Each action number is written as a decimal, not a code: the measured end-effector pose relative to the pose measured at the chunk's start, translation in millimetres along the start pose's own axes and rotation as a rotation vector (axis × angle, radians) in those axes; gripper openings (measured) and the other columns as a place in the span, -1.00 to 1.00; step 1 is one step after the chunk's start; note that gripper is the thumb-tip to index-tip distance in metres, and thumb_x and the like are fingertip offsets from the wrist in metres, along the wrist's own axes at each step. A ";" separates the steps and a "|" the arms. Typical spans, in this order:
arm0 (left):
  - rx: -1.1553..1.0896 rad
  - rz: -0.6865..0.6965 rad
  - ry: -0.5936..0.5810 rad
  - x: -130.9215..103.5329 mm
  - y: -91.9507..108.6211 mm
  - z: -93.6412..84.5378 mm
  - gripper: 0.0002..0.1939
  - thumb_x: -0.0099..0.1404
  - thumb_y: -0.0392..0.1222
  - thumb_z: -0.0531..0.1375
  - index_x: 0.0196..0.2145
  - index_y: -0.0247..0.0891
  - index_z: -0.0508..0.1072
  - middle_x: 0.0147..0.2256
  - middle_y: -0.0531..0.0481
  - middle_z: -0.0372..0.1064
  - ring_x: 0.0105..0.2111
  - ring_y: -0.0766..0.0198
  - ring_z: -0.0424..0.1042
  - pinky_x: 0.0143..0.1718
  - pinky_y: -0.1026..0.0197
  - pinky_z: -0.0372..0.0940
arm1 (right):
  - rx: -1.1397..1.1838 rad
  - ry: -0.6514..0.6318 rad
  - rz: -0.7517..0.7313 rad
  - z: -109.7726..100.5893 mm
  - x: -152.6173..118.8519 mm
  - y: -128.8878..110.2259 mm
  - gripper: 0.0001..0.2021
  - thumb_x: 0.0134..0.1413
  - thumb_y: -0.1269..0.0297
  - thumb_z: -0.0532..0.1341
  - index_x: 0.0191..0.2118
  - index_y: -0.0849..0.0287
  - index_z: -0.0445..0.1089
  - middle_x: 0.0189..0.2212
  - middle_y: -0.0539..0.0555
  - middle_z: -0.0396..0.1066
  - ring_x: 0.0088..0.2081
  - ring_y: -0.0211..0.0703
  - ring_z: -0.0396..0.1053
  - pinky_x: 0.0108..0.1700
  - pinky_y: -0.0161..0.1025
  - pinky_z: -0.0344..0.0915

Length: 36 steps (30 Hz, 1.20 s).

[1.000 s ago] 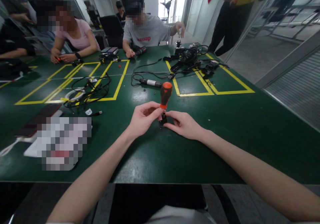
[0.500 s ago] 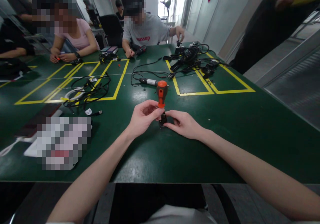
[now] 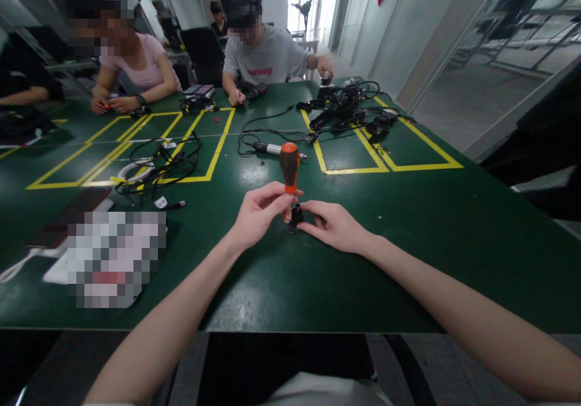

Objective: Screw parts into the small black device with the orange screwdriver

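An orange and dark-grey screwdriver (image 3: 289, 167) stands nearly upright, handle on top. My left hand (image 3: 261, 215) pinches it just below the handle; the shaft is mostly behind my fingers. Right beside it, a small black part (image 3: 296, 215) with a short tube-like top sits on the green table (image 3: 336, 291). My right hand (image 3: 333, 224) grips this part from the right between thumb and fingers. Whether the screwdriver's tip touches the black part I cannot tell.
Behind the screwdriver lies a silver and black corded tool (image 3: 275, 149). Tangled black cables (image 3: 345, 106) are at the back right, more cables (image 3: 158, 164) at the left. A phone (image 3: 68, 218) lies near a blurred-out packet (image 3: 113, 261). Two people sit across the table.
The screwdriver has turned in my left hand and its handle has shifted slightly left and up. My right hand stays put. A person standing at the right has moved mostly out of view.
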<state>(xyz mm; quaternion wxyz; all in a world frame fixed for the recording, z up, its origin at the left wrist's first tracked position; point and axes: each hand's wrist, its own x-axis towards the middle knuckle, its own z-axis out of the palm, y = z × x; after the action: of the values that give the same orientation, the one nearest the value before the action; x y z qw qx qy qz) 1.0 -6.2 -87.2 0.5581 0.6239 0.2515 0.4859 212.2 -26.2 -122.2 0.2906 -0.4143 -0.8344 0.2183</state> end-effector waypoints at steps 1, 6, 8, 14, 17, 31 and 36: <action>0.008 0.001 0.002 0.0 0.4 0.3 -0.67 0.27 0.07 0.40 -0.26 -0.29 0.66 -0.44 0.04 0.47 -0.56 0.43 0.36 -0.44 0.29 0.37 | 0.003 -0.001 0.002 -0.3 0.0 -0.2 -0.74 0.31 0.20 0.27 0.01 0.25 0.47 -0.35 0.05 0.50 -0.52 -0.28 0.26 -0.41 -0.28 0.17; 0.003 -0.005 0.057 0.9 0.1 2.7 -0.65 0.18 0.08 0.46 -0.32 -0.29 0.61 -0.50 0.07 0.45 -0.57 0.42 0.36 -0.47 0.30 0.36 | 0.024 -0.008 0.010 -0.8 -0.3 0.2 -0.73 0.31 0.17 0.27 0.01 0.21 0.47 -0.36 0.04 0.50 -0.52 -0.27 0.28 -0.40 -0.28 0.19; -0.016 -0.020 0.079 1.2 -0.3 3.5 -0.64 0.14 0.05 0.49 -0.35 -0.30 0.58 -0.49 0.07 0.47 -0.57 0.42 0.37 -0.48 0.31 0.36 | 0.021 -0.005 0.010 -0.7 -0.5 0.5 -0.73 0.31 0.17 0.27 0.01 0.22 0.47 -0.36 0.04 0.50 -0.52 -0.27 0.28 -0.41 -0.28 0.18; -0.079 -0.055 0.053 0.1 -0.2 2.2 -0.62 0.14 0.00 0.50 -0.33 -0.31 0.48 -0.43 0.04 0.54 -0.58 0.42 0.43 -0.47 0.31 0.40 | 0.013 -0.014 0.018 -1.1 -0.1 -1.0 -0.73 0.30 0.20 0.27 0.02 0.23 0.47 -0.36 0.03 0.48 -0.52 -0.28 0.26 -0.41 -0.28 0.17; -0.143 -0.066 0.036 -0.2 -0.3 1.4 -0.65 0.16 -0.02 0.49 -0.30 -0.31 0.50 -0.38 0.00 0.58 -0.56 0.38 0.47 -0.46 0.29 0.42 | 0.009 -0.012 0.020 -1.1 0.5 -1.5 -0.73 0.29 0.20 0.28 0.00 0.24 0.48 -0.38 0.02 0.47 -0.53 -0.28 0.26 -0.40 -0.28 0.17; -0.057 -0.071 0.092 1.0 -2.4 2.4 -0.64 0.08 -0.03 0.53 -0.35 -0.30 0.53 -0.46 0.07 0.50 -0.55 0.43 0.39 -0.50 0.34 0.35 | 0.021 0.002 0.008 0.1 -0.8 0.7 -0.71 0.32 0.14 0.26 0.02 0.21 0.47 -0.35 0.05 0.51 -0.52 -0.25 0.29 -0.40 -0.27 0.21; -0.069 -0.061 0.072 1.3 -2.2 1.3 -0.63 0.08 -0.05 0.53 -0.35 -0.30 0.49 -0.42 0.05 0.53 -0.56 0.45 0.39 -0.48 0.34 0.37 | 0.013 -0.012 0.020 -0.7 -0.2 0.2 -0.73 0.31 0.17 0.26 0.01 0.21 0.47 -0.35 0.05 0.51 -0.52 -0.27 0.29 -0.40 -0.27 0.20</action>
<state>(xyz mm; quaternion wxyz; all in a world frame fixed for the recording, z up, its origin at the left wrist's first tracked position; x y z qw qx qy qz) 3.2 -5.1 -88.7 0.5842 0.5786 0.2734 0.4992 212.9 -26.2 -121.9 0.2863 -0.4193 -0.8305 0.2291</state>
